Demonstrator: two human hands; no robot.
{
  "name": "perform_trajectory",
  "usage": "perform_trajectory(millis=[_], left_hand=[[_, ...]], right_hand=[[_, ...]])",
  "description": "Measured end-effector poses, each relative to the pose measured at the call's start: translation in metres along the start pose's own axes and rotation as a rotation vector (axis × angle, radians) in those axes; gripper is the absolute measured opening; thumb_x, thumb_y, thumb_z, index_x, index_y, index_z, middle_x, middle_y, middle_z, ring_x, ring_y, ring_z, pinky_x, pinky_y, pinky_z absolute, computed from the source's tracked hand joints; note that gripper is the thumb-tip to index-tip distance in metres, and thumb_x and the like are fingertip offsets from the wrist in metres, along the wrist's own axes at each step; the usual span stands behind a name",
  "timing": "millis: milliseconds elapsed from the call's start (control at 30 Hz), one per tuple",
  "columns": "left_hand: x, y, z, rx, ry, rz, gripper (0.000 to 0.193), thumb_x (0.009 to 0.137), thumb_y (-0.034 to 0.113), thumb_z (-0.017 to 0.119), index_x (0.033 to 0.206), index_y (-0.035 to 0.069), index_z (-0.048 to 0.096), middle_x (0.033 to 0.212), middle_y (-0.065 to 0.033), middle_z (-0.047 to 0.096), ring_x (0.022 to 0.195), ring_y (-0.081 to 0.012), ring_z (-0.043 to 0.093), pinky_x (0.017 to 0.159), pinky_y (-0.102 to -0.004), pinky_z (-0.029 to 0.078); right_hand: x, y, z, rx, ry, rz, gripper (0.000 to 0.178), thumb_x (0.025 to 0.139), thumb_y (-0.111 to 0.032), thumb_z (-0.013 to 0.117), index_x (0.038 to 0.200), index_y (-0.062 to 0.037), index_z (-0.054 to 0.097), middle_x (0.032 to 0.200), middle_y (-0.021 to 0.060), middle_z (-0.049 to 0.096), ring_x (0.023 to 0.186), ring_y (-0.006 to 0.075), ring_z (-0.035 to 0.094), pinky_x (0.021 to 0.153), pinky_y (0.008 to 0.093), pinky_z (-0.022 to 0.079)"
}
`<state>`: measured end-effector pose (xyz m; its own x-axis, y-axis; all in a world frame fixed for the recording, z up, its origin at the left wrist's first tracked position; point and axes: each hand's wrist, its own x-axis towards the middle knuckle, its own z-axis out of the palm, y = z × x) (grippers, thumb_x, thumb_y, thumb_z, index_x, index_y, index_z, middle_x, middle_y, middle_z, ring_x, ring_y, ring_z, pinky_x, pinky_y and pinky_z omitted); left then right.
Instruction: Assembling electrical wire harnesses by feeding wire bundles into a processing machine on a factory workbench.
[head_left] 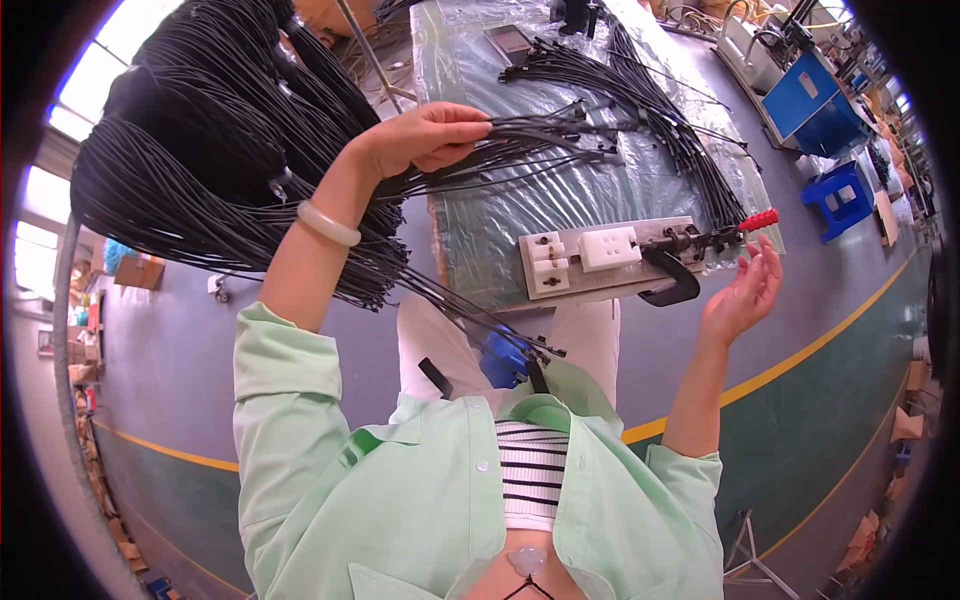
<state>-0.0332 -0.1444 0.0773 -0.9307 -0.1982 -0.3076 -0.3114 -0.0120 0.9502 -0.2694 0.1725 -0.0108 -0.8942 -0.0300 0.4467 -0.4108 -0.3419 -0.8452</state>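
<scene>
Between the fingertips of my left hand [440, 138] are black cables [540, 128], whose connector ends point right over the plastic-covered table. More black cables hang in a large bundle [190, 150] to the left of that arm. My right hand [742, 290] is raised, fingers apart and empty, just below the red handle [759, 220] of a toggle clamp [690, 242]. That clamp is mounted on a metal plate with white blocks [607, 248], at the table's near edge. A black C-clamp [672, 283] grips the plate's front side. Some cable ends [535, 345] dangle above my lap.
Another heap of black cables [670, 130] lies along the table's right side, with a phone-like device [508, 42] at the far left. A blue stool [838, 202] and a blue machine [812, 100] stand right of the table. A thin pole [365, 50] rises near the hanging bundle.
</scene>
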Motion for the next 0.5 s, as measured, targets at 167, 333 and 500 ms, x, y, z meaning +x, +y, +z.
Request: perform_trajectory(millis=[167, 333, 500], left_hand=[[-0.012, -0.016, 0.004, -0.203, -0.088, 0.149, 0.022, 0.096, 0.02, 0.047, 0.108, 0.004, 0.057, 0.055, 0.0074, 0.037, 0.043, -0.0008, 0.026, 0.037, -0.0171, 0.02], [-0.028, -0.026, 0.028, -0.001, -0.034, 0.093, 0.023, 0.094, 0.023, 0.053, 0.11, 0.007, 0.057, 0.061, 0.0082, 0.043, 0.051, -0.0001, 0.034, 0.044, -0.0165, 0.026], [-0.044, -0.063, 0.061, 0.006, -0.168, 0.044, 0.024, 0.094, 0.016, 0.052, 0.115, 0.005, 0.055, 0.063, 0.0094, 0.039, 0.055, -0.0011, 0.036, 0.047, -0.0177, 0.03]], right_hand=[[-0.029, -0.004, 0.03, 0.245, -0.248, 0.196, 0.013, 0.092, -0.004, 0.049, 0.104, -0.0023, 0.056, 0.091, 0.0104, 0.064, 0.076, 0.0133, 0.06, 0.065, 0.0222, 0.048], [-0.059, -0.043, 0.072, 0.186, -0.944, 0.847, 0.027, 0.092, -0.013, 0.052, 0.116, -0.0003, 0.051, 0.091, 0.011, 0.063, 0.078, 0.0156, 0.062, 0.069, 0.0251, 0.051], [-0.109, -0.034, 0.112, 0.562, -0.784, 1.127, 0.04, 0.093, -0.026, 0.053, 0.124, -0.002, 0.046, 0.106, 0.0111, 0.062, 0.1, 0.0197, 0.059, 0.089, 0.0352, 0.047]])
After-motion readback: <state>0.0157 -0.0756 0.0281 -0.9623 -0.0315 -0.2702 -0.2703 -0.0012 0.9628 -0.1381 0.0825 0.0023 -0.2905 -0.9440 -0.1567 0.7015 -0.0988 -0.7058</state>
